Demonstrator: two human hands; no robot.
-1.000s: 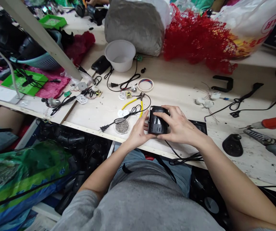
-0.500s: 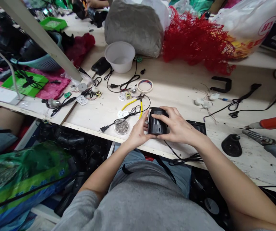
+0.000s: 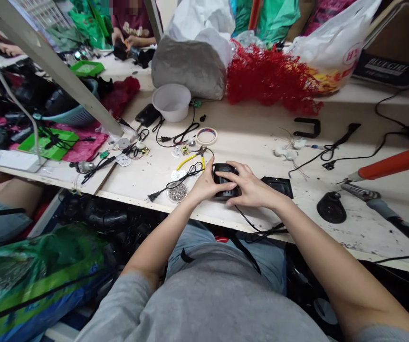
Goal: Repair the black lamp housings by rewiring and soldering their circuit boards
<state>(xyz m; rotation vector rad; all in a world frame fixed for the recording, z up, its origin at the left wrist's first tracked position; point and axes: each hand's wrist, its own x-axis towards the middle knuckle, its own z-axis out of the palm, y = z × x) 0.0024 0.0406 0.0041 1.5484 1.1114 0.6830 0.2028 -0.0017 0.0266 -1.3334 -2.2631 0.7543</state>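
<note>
Between my two hands is a black plastic housing (image 3: 225,179), held near the table's front edge. My left hand (image 3: 206,184) grips its left side, the thumb lying across the front. From the right, my right hand (image 3: 249,185) wraps over it with fingers spread on its top and front. A black cord (image 3: 266,233) hangs by the table edge below my right hand. Yellow-handled pliers (image 3: 192,159), a plug cord (image 3: 165,187) and a round dish of small screws (image 3: 177,192) lie left of the housing. A black rectangular part (image 3: 279,186) rests behind my right wrist.
To the right are a soldering iron (image 3: 389,209), an orange-handled tool (image 3: 393,164) and a black teardrop-shaped part (image 3: 331,207). A white bowl (image 3: 172,105), tape roll (image 3: 206,136) and red netting (image 3: 264,78) are farther back. A co-worker's hand (image 3: 118,38) shows at the far side.
The camera view has tilted up and shifted a little. Both hands still hold the black housing; my left thumb now lies across its front.
</note>
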